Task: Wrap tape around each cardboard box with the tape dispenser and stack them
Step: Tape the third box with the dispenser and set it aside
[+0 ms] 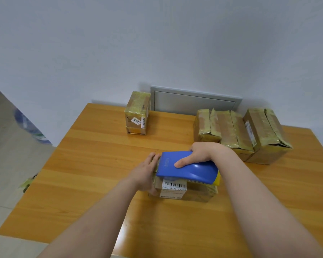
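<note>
The box (183,193) sits at the middle of the table (93,183). The dispenser (189,168) lies on top of the box, and the right hand (200,153) grips it with the thumb across its blue shell and the fingers curled over its far edge. The left hand (145,174) rests against the box's left end, fingers straight. Beyond the box stands an upright box (137,113). To the box's far right, three taped boxes (241,133) lie side by side.
</note>
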